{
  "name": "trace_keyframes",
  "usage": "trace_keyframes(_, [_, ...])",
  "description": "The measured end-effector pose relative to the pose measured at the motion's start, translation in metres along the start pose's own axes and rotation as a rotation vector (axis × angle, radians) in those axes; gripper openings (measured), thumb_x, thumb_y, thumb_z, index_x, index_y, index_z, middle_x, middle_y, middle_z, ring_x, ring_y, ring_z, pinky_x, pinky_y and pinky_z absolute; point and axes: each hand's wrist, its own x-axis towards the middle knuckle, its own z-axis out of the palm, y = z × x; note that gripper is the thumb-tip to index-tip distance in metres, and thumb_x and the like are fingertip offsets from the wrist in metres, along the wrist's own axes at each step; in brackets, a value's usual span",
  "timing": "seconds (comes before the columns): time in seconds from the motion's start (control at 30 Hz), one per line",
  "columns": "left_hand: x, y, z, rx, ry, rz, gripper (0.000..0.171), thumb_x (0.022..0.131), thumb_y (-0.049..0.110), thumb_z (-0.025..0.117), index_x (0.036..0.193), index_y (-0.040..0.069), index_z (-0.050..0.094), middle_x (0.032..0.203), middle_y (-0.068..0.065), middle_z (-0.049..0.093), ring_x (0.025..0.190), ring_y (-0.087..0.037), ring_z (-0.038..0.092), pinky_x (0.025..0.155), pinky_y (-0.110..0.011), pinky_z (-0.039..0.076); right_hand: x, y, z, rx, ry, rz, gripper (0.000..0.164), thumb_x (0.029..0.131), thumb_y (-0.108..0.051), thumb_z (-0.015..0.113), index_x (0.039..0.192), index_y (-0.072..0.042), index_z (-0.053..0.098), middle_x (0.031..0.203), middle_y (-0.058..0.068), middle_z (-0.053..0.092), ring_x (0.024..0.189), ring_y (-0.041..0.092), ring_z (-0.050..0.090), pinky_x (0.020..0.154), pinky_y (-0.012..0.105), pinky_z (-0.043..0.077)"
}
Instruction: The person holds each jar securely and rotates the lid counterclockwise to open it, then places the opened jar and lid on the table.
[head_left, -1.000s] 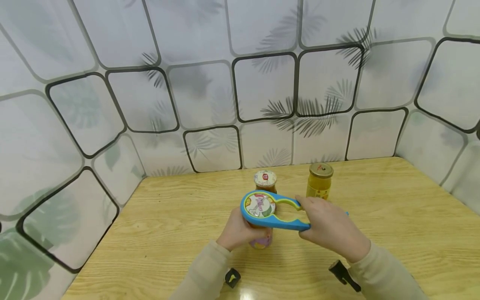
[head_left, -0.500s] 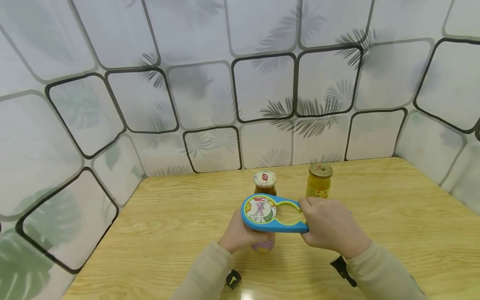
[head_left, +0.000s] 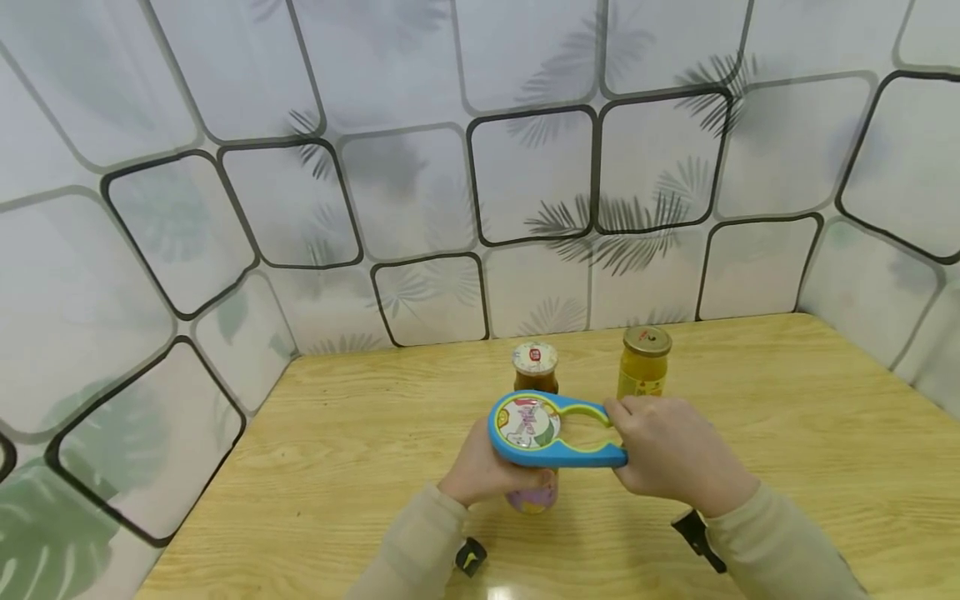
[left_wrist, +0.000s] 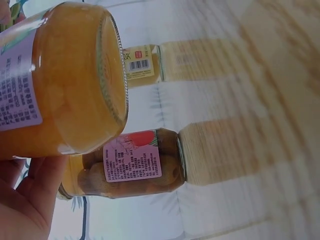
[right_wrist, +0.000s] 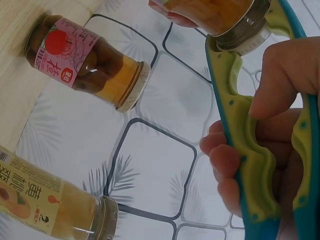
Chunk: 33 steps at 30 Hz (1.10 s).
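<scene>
My left hand [head_left: 480,468] holds a glass jar [left_wrist: 75,85] of orange fruit, tilted in the left wrist view and raised off the table. A blue and yellow-green jar opener [head_left: 573,457] surrounds the jar's printed lid [head_left: 528,422]. My right hand [head_left: 678,450] grips both of its handles, thumb over one and fingers round the other in the right wrist view. Behind the opener stands a jar of dark fruit [head_left: 536,381] with a white patterned lid. To its right is a jar of yellow fruit [head_left: 643,367] with a gold lid.
The wooden table [head_left: 360,450] runs back to a wall covering [head_left: 420,192] printed with leaves and squares. A small black piece [head_left: 471,557] lies near my left sleeve. A longer black piece [head_left: 697,540] is beside my right sleeve.
My right hand has tightened round the opener, and its handles are nearer each other. Both hands, the jar and the opener have moved slightly down and right in the head view.
</scene>
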Motion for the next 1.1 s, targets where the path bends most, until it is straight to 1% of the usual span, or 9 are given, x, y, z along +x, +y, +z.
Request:
trace_keyframes(0.27, [0.001,-0.004,-0.003,-0.028,-0.026,0.034,0.06,0.058,-0.003,0.072,0.114,0.002,0.052,0.102,-0.005,0.06,0.093,-0.012,0.055,0.086,-0.031,0.042,0.002,0.0,-0.002,0.002,-0.017,-0.024,0.033,0.051,-0.016,0.067,0.079,-0.003,0.056,0.054,-0.007,0.034,0.043,0.005,0.026,0.037,0.02,0.026])
trace_keyframes(0.47, [0.003,-0.023,0.0,-0.077,-0.054,0.049,0.064,0.056,-0.002,0.075,0.115,0.007,0.052,0.103,0.0,0.06,0.094,-0.013,0.055,0.087,-0.031,0.041,-0.001,0.0,-0.003,-0.006,-0.029,-0.038,0.034,0.051,-0.018,0.068,0.079,-0.003,0.055,0.055,-0.006,0.036,0.044,0.005,0.028,0.037,0.021,0.027])
trace_keyframes(0.53, [0.004,-0.027,0.001,-0.078,-0.067,0.055,0.065,0.057,-0.002,0.076,0.116,0.008,0.052,0.103,0.001,0.06,0.095,-0.012,0.055,0.088,-0.03,0.041,-0.003,0.001,-0.003,-0.006,-0.033,-0.037,0.034,0.051,-0.018,0.069,0.079,-0.003,0.056,0.055,-0.006,0.037,0.044,0.005,0.029,0.037,0.021,0.028])
trace_keyframes(0.63, [0.005,-0.022,0.001,-0.089,-0.087,0.076,0.065,0.057,-0.005,0.075,0.116,0.005,0.051,0.105,-0.004,0.059,0.096,-0.012,0.054,0.089,-0.031,0.04,-0.005,0.001,-0.004,0.0,-0.032,-0.035,0.035,0.051,-0.018,0.069,0.079,-0.002,0.056,0.055,-0.006,0.036,0.044,0.005,0.029,0.037,0.021,0.029])
trace_keyframes(0.77, [0.003,-0.009,-0.001,-0.085,-0.109,0.078,0.063,0.058,-0.007,0.073,0.116,0.001,0.049,0.106,-0.009,0.058,0.096,-0.012,0.054,0.09,-0.031,0.039,-0.005,0.001,-0.004,0.008,-0.029,-0.04,0.034,0.051,-0.018,0.069,0.079,-0.003,0.056,0.055,-0.007,0.035,0.044,0.005,0.027,0.037,0.021,0.028])
trace_keyframes(0.8, [0.002,-0.007,-0.002,-0.086,-0.113,0.068,0.063,0.058,-0.007,0.073,0.116,0.001,0.049,0.106,-0.009,0.058,0.096,-0.012,0.054,0.09,-0.031,0.039,-0.005,0.001,-0.004,0.009,-0.028,-0.042,0.034,0.051,-0.017,0.069,0.079,-0.004,0.056,0.055,-0.007,0.035,0.044,0.005,0.027,0.037,0.021,0.027])
trace_keyframes(0.97, [0.003,-0.018,-0.003,-0.12,-0.157,0.07,0.068,0.058,-0.007,0.074,0.12,0.002,0.047,0.108,-0.007,0.057,0.098,-0.011,0.053,0.09,-0.03,0.039,-0.004,0.003,-0.003,0.021,-0.009,-0.075,0.035,0.049,-0.017,0.066,0.08,-0.003,0.057,0.055,-0.008,0.034,0.044,0.004,0.026,0.038,0.02,0.026])
trace_keyframes(1.03, [0.003,-0.024,-0.004,-0.133,-0.193,0.066,0.072,0.058,-0.008,0.074,0.123,0.003,0.045,0.11,-0.007,0.056,0.1,-0.012,0.052,0.091,-0.031,0.038,-0.004,0.006,-0.002,0.04,0.008,-0.1,0.038,0.048,-0.016,0.066,0.083,-0.002,0.059,0.056,-0.008,0.037,0.044,0.004,0.026,0.038,0.02,0.027])
trace_keyframes(1.1, [0.002,-0.025,-0.005,-0.134,-0.228,0.044,0.074,0.058,-0.007,0.075,0.124,0.005,0.043,0.112,-0.006,0.055,0.101,-0.012,0.051,0.092,-0.03,0.037,-0.003,0.008,-0.002,0.06,0.026,-0.131,0.04,0.047,-0.014,0.066,0.085,-0.002,0.061,0.057,-0.007,0.04,0.045,0.003,0.026,0.038,0.019,0.027])
